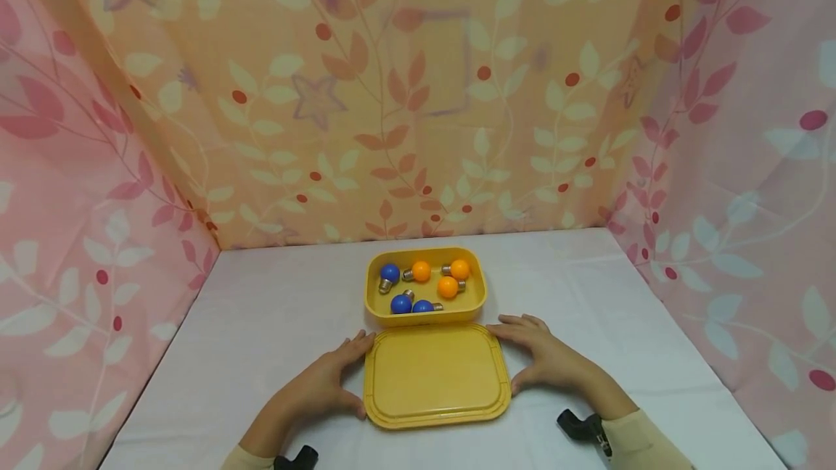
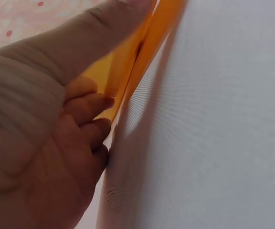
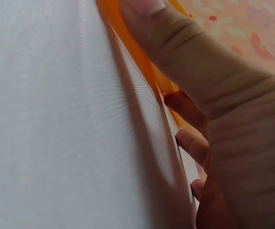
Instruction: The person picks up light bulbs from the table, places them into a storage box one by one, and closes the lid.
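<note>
A yellow rectangular lid (image 1: 436, 374) with rounded corners lies in front of me in the head view. My left hand (image 1: 329, 381) is at its left side, thumb and fingers spread along the edge. On the opposite side my right hand (image 1: 555, 357) touches the edge in the same way, its index finger near the far corner and its thumb lower down. Both wrist views show a thumb against the yellow edge, close over the white cloth. Just beyond the lid stands a yellow box (image 1: 426, 319), holding several blue bulbs (image 1: 401, 304) and orange bulbs (image 1: 448, 286).
White cloth (image 1: 281, 296) covers the table. A patterned curtain (image 1: 405, 93) hangs behind it, with pink patterned cloth (image 1: 72, 238) along the left and right sides. Dark wrist devices (image 1: 583, 428) show at both sleeves.
</note>
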The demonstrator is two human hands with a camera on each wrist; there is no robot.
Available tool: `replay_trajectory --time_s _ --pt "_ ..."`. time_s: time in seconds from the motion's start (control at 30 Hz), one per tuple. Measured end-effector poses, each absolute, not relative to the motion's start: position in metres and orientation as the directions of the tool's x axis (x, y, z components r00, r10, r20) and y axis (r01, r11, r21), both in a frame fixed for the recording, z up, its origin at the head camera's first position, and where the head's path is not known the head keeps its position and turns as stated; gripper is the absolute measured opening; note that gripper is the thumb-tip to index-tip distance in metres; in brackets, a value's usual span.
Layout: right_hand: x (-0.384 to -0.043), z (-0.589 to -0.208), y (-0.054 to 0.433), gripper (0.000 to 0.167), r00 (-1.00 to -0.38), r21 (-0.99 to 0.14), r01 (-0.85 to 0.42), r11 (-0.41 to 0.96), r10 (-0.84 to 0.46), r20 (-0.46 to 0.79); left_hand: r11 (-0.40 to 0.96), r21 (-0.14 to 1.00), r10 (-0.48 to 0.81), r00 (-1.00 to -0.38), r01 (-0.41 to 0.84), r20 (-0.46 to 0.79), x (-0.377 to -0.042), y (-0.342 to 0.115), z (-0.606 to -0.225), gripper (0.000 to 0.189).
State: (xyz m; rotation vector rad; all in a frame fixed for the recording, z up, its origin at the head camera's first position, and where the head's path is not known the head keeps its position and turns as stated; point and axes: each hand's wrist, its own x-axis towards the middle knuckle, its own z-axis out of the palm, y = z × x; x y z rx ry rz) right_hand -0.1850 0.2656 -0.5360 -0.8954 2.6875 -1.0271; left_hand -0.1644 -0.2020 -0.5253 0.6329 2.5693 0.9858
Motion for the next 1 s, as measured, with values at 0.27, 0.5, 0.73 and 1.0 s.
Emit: replay_trajectory --time_s 0.27,0.5,0.73,1.0 --pt "-0.187 -0.532 0.27 0.103 -0.796 -0.667 -0.514 0.539 -0.59 0.137 0.61 0.737 0.519 -0.849 0.29 -0.096 -0.166 -0.205 -0.525 0.124" --pt "-0.183 -0.529 0.271 0.1 -0.818 -0.714 -0.467 0.521 -0.561 0.126 0.55 0.794 0.516 -0.853 0.258 -0.081 -0.166 -0.207 -0.521 0.117" --pt "-0.18 -0.526 0.271 0.096 -0.851 -0.752 -0.403 0.522 -0.517 0.098 0.501 0.829 0.523 -0.85 0.247 -0.063 -0.165 -0.208 -0.516 0.113" --pt "-0.181 -0.525 0.271 0.096 -0.824 -0.74 -0.467 0.485 -0.541 0.165 0.454 0.861 0.519 -0.853 0.229 -0.047 -0.163 -0.209 -0.511 0.107"
